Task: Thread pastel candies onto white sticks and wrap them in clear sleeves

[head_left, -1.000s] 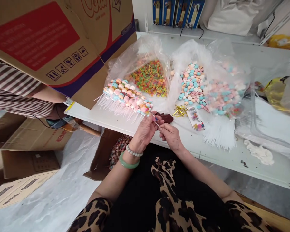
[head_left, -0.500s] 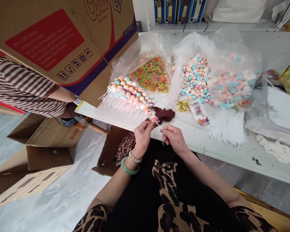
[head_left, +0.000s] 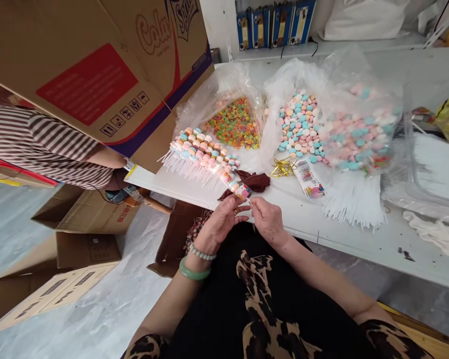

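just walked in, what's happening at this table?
A seated person is working at the near edge of a white table. The left hand and right hand meet around a candy skewer, a thin stick with pastel candies at its tip; how tight each grip is can't be told. A row of finished skewers lies just beyond, next to open bags of ring candies and pastel candies. Spare sticks lie to the right. Another person in a striped sleeve stands behind a cardboard box.

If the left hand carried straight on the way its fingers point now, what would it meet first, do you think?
Probably the right hand: the left hand points at it, fingertips almost touching around a small candy piece. Depth is hard to judge.
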A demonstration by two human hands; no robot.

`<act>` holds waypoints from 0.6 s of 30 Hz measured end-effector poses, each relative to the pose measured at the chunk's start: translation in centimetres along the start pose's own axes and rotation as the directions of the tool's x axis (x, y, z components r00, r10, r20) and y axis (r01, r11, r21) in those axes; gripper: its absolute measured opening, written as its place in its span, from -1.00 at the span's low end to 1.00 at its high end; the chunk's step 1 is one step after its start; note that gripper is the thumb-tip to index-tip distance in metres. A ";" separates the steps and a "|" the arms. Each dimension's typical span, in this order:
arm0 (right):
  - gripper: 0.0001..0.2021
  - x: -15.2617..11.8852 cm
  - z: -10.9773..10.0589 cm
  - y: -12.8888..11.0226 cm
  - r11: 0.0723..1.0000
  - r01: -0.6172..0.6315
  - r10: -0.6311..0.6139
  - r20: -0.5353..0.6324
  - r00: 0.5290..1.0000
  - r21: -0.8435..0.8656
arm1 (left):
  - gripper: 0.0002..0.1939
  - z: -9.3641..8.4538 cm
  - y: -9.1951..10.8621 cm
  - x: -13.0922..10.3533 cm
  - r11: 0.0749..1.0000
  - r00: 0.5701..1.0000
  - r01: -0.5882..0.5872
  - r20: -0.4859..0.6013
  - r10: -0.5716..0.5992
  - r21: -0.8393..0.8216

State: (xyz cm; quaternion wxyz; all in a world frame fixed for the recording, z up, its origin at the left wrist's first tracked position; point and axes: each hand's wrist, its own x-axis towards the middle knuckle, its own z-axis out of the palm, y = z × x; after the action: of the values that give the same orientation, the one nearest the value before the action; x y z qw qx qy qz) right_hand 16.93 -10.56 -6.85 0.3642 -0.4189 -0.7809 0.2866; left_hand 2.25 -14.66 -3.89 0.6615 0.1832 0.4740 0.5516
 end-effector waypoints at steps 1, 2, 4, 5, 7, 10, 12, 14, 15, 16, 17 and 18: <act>-0.74 -0.1 0.2 -0.2 0.999 0.042 -0.042 0.007 0.999 -0.033 | -0.55 0.1 0.2 0.3 0.997 1.000 0.005 0.008 -0.004 -0.081; -0.73 -0.2 0.4 -0.4 0.996 0.074 -0.073 0.016 0.997 -0.058 | -0.58 0.3 0.4 0.6 0.990 1.000 -0.007 -0.014 0.005 -0.140; -0.71 -0.3 0.7 -0.7 0.993 0.092 -0.090 0.039 0.995 -0.068 | -0.65 0.7 0.4 1.3 0.977 0.994 -0.063 -0.102 0.043 -0.203; -0.71 -0.3 0.7 -0.8 0.996 0.077 -0.074 0.061 0.995 -0.043 | -0.68 0.9 0.3 1.6 0.971 0.988 -0.095 -0.137 0.066 -0.218; -0.73 0.1 0.5 -0.7 0.997 -0.003 -0.007 0.136 0.991 0.077 | -0.70 1.2 0.2 2.0 0.965 0.983 -0.132 -0.156 0.097 -0.228; -0.82 1.4 -0.1 -0.3 0.910 -0.233 0.155 0.241 0.958 0.342 | -0.71 1.1 0.1 2.5 0.970 0.985 -0.147 -0.123 0.125 -0.192; -0.76 2.6 -0.3 0.0 0.779 -0.385 0.276 0.281 0.919 0.495 | -0.70 0.8 0.2 2.7 0.978 0.984 -0.157 -0.102 0.144 -0.136; -0.71 3.8 -0.1 0.1 0.632 -0.477 0.348 0.326 0.879 0.611 | -0.68 0.6 0.2 3.0 0.982 0.985 -0.166 -0.069 0.160 -0.089; -0.71 4.4 0.1 0.1 0.557 -0.505 0.369 0.349 0.862 0.659 | -0.65 0.6 0.1 3.3 0.983 0.985 -0.168 -0.050 0.164 -0.077; -0.72 4.8 0.4 0.1 0.477 -0.530 0.383 0.377 0.843 0.701 | -0.62 0.5 0.1 3.5 0.984 0.986 -0.166 -0.029 0.164 -0.072; -0.74 5.1 0.8 0.1 0.385 -0.558 0.394 0.416 0.820 0.735 | -0.57 0.4 0.1 3.7 0.985 0.988 -0.157 -0.009 0.157 -0.070; -0.75 5.3 1.1 0.2 0.283 -0.594 0.399 0.470 0.787 0.753 | -0.52 0.3 0.1 4.0 0.987 0.989 -0.145 0.006 0.146 -0.068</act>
State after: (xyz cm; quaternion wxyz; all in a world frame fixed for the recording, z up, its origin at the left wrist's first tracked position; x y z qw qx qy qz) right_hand 14.04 -6.07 -5.89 0.3400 -0.3635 -0.3786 0.7804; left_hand 2.28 -10.95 -5.37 0.6280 0.1978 0.4367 0.6130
